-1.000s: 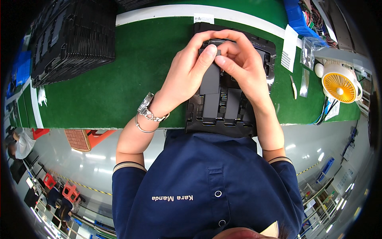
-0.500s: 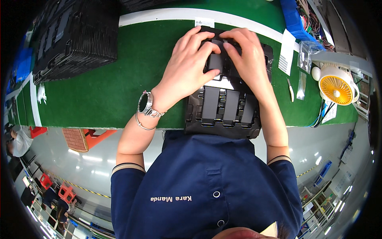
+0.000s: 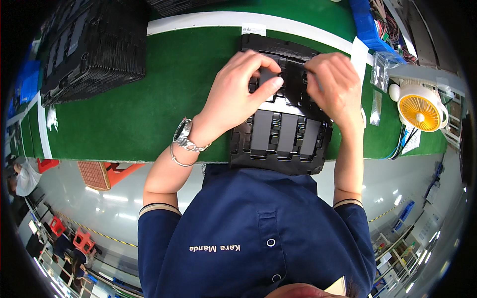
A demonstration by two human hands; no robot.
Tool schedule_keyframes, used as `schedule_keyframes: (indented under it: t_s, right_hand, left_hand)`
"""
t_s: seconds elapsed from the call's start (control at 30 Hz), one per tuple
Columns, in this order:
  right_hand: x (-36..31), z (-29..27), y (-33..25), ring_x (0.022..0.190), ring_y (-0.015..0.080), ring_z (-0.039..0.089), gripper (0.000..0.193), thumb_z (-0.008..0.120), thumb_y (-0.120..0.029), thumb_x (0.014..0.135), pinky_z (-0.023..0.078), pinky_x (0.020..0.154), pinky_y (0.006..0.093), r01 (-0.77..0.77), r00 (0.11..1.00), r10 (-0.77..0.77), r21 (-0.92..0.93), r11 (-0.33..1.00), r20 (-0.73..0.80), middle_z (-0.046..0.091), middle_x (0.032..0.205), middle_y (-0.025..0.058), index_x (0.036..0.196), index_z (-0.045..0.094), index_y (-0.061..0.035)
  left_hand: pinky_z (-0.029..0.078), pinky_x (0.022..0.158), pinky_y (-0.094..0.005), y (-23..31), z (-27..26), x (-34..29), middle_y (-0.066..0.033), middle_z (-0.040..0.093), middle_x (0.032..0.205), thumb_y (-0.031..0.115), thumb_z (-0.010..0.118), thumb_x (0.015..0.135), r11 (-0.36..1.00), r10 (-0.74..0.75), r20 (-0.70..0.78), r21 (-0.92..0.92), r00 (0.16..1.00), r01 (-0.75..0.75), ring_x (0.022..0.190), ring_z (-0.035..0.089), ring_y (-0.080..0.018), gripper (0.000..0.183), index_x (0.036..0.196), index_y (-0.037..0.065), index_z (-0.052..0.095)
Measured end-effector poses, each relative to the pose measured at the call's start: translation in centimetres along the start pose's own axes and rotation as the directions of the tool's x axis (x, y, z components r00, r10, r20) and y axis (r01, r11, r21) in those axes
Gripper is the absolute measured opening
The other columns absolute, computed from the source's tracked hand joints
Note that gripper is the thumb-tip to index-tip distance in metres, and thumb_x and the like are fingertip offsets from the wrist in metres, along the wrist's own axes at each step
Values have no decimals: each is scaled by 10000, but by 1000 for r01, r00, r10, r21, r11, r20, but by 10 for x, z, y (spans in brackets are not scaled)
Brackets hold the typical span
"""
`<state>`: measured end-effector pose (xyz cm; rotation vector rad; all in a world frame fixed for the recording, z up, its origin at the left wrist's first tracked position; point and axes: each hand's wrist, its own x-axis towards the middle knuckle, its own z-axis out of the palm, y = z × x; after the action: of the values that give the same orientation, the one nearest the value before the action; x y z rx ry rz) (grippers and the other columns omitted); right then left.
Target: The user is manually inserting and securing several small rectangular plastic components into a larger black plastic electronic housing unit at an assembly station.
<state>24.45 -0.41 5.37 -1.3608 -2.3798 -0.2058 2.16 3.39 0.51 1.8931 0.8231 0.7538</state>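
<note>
Head camera is showing me the right hand (image 3: 335, 82) swinging outward from the left hand (image 3: 243, 82), uncovering more of the black tray (image 3: 293, 88) lying on the green table (image 3: 184, 84). Left thumb and forefinger are standing apart over an upper grey piece (image 3: 266, 76), seemingly sitting in its slot; right fingers are curling, blurred, leaving me unable to tell whether they're gripping anything.

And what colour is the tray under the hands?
The tray is glossy black, best seen in the head view.
</note>
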Motion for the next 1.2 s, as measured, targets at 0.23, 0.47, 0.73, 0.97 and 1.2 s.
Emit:
schedule_keyframes:
  t_s: [0.23, 0.47, 0.73, 0.97, 1.2]
  right_hand:
    - [17, 7, -54, 892, 215, 627, 257, 660, -126, 673, 499, 770, 340, 254, 920, -254, -41, 966, -299, 657, 997, 35, 927, 679, -91]
    - [13, -2, -63, 790, 201, 633, 83, 614, -40, 870, 494, 747, 291, -352, 908, 412, 677, 646, 78, 648, 837, 86, 933, 631, 12]
    - [13, 13, -70, 798, 92, 586, 148, 594, -117, 934, 487, 752, 255, -554, 762, 473, 823, 122, 443, 621, 819, 36, 934, 609, 30]
    - [12, 19, -68, 752, 123, 607, 106, 621, -87, 882, 499, 721, 275, -547, 794, 468, 792, 270, 388, 638, 798, 66, 901, 621, 18]
    - [12, 20, -66, 654, 165, 610, 59, 634, -39, 818, 495, 616, 290, -486, 859, 434, 703, 519, 273, 621, 739, 84, 833, 603, 9]
  left_hand:
    - [467, 630, -215, 12, 1, -5, -27, 621, 815, 456, 426, 1000, 334, -332, 226, -880, 916, 338, 688, 581, -89, 484, 1022, 13, 619]
    - [418, 619, -222, 14, -10, -6, -17, 544, 720, 317, 538, 945, 640, -316, 7, -737, 949, 219, 665, 503, -73, 289, 818, 57, 545]
    - [331, 512, -214, 5, -4, -5, 62, 474, 635, 177, 612, 901, 777, -234, -163, -624, 959, 83, 591, 393, -13, 221, 749, 38, 532]
    - [319, 505, -222, 4, -3, -6, 61, 448, 603, 156, 626, 882, 839, -236, -169, -533, 957, 113, 577, 383, -22, 209, 746, 32, 525]
    - [312, 487, -245, 6, 1, -6, 32, 428, 578, 158, 632, 870, 893, -224, -196, -434, 955, 120, 555, 363, -37, 216, 755, 16, 517]
